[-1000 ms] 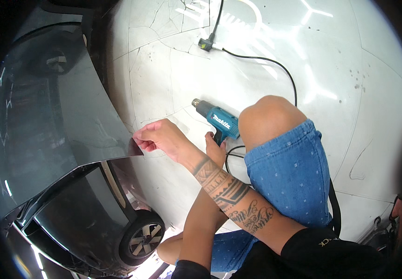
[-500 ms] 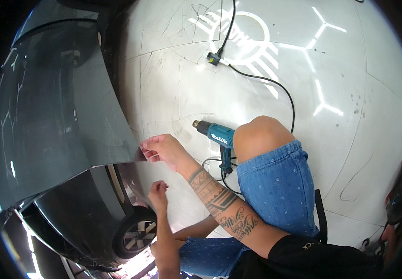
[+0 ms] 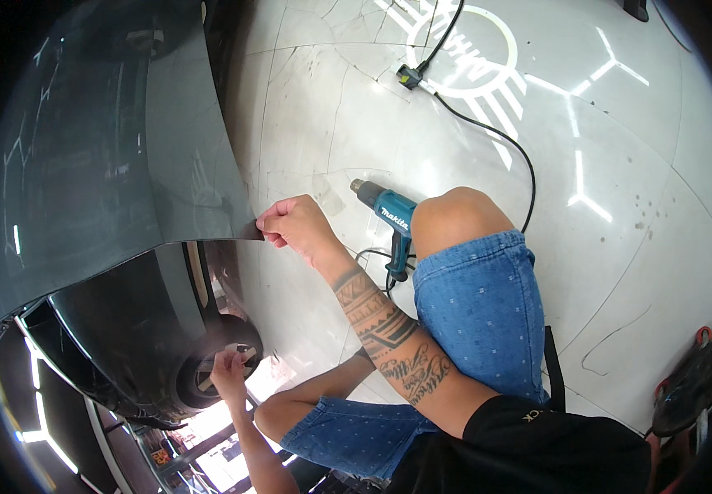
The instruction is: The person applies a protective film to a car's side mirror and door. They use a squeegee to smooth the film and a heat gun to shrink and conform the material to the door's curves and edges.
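Observation:
A glossy grey car panel (image 3: 117, 181) fills the left side and tapers to a pointed corner beside my right hand. My right hand (image 3: 294, 226), on the tattooed arm, pinches that corner between thumb and fingers. Whether a thin sheet lies under the fingertips cannot be made out. Lower down, my left hand (image 3: 228, 375) is held up in front of a dark wheel (image 3: 200, 380), its fingers bent together. What they hold, if anything, is too small to see. A teal heat gun (image 3: 389, 212) lies on the floor by my bent knee, touched by neither hand.
The heat gun's cord (image 3: 372, 252) loops on the floor below it. Another black cable (image 3: 504, 132) with a plug connector (image 3: 410, 76) runs across the pale cracked floor (image 3: 307, 123). Below the grey panel is a dark car body (image 3: 117, 321). A black round object (image 3: 693, 387) stands at lower right.
My right hand's fingers have closed more tightly on the panel's corner. My left hand has moved down and left, farther from my right hand, to before the wheel. The whole view has shifted slightly.

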The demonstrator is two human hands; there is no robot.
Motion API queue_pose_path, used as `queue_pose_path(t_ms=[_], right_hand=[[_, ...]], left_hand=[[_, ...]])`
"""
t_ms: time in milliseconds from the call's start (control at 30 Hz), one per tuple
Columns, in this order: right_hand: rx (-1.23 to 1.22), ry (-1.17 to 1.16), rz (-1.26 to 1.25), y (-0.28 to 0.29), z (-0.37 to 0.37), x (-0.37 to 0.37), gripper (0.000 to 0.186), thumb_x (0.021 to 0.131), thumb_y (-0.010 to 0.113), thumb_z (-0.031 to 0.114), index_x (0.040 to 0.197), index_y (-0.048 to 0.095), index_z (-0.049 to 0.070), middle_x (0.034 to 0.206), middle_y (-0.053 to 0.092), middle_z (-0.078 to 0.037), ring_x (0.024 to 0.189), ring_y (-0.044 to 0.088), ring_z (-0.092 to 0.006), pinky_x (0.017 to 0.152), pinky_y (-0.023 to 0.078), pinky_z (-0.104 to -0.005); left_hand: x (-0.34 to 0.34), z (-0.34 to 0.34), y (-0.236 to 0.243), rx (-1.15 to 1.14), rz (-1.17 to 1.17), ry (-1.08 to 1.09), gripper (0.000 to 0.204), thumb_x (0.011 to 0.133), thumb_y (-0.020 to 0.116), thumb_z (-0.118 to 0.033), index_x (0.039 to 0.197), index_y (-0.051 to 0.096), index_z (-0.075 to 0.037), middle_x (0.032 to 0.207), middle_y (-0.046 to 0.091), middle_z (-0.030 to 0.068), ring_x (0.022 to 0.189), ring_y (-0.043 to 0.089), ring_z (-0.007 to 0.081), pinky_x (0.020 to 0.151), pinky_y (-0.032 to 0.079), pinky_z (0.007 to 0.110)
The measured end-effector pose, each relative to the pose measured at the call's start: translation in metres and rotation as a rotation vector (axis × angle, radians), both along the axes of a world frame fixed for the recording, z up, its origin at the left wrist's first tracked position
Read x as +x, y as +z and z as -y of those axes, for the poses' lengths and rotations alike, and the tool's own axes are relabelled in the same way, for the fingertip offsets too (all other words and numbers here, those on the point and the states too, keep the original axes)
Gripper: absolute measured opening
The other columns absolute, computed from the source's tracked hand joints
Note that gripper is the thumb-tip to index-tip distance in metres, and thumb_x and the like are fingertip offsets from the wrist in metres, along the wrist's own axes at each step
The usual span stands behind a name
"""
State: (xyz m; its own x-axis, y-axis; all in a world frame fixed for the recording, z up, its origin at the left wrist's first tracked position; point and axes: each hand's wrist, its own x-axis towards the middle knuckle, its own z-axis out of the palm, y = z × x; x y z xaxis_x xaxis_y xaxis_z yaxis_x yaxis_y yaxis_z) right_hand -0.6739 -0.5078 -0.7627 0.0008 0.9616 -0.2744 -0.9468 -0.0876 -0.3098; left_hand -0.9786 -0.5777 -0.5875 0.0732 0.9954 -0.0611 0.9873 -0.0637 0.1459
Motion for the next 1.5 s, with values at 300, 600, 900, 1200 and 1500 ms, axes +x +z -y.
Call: queue_pose_path(t_ms=[300, 600, 900, 1200, 1500], right_hand=[[-0.027, -0.08, 0.026, -0.001, -0.009, -0.006, 0.009, 0.08, 0.062, 0.006, 0.081, 0.066, -0.002, 0.067, 0.063, -0.006, 0.058, 0.058, -0.0148, 0.057, 0.048, -0.0293], [0.19, 0.128, -0.613, -0.024, -0.032, -0.007, 0.01, 0.081, 0.065, 0.003, 0.089, 0.063, -0.003, 0.081, 0.062, -0.008, 0.071, 0.058, -0.0166, 0.066, 0.049, -0.0283], [0.139, 0.07, -0.078, -0.01, -0.019, 0.016, 0.012, 0.085, 0.062, 0.007, 0.09, 0.061, -0.005, 0.079, 0.06, -0.01, 0.073, 0.059, -0.0182, 0.066, 0.051, -0.0304], [0.294, 0.121, -0.642, -0.012, -0.012, 0.008, 0.009, 0.084, 0.059, 0.007, 0.089, 0.058, -0.001, 0.079, 0.053, -0.009, 0.071, 0.047, -0.0177, 0.06, 0.042, -0.028], [0.169, -0.016, -0.174, -0.006, -0.007, 0.029, 0.005, 0.081, 0.056, 0.001, 0.084, 0.06, -0.002, 0.076, 0.06, -0.011, 0.07, 0.056, -0.0222, 0.06, 0.043, -0.0298]], left_hand=[[-0.077, 0.028, 0.023, 0.092, -0.079, 0.172, 0.005, 0.089, 0.053, -0.004, 0.088, 0.057, -0.001, 0.075, 0.066, 0.006, 0.068, 0.064, 0.0125, 0.059, 0.049, 0.024], [-0.11, 0.025, -0.029, 0.076, 0.28, 0.17, 0.007, 0.092, 0.051, -0.005, 0.09, 0.054, 0.0, 0.078, 0.064, 0.008, 0.072, 0.065, 0.0145, 0.061, 0.051, 0.026], [-0.047, -0.03, -0.105, 0.097, 0.514, -0.077, 0.008, 0.091, 0.054, -0.006, 0.089, 0.056, 0.001, 0.077, 0.065, 0.0097, 0.072, 0.063, 0.0156, 0.065, 0.049, 0.026], [0.027, -0.077, -0.122, -0.129, 0.51, -0.264, 0.006, 0.089, 0.053, -0.002, 0.092, 0.057, 0.003, 0.08, 0.065, 0.0122, 0.074, 0.065, 0.0214, 0.068, 0.05, 0.031], [0.032, -0.104, -0.143, -0.267, 0.65, -0.299, 0.009, 0.089, 0.054, -0.004, 0.094, 0.057, 0.003, 0.081, 0.068, 0.0127, 0.077, 0.066, 0.0203, 0.07, 0.049, 0.029]])
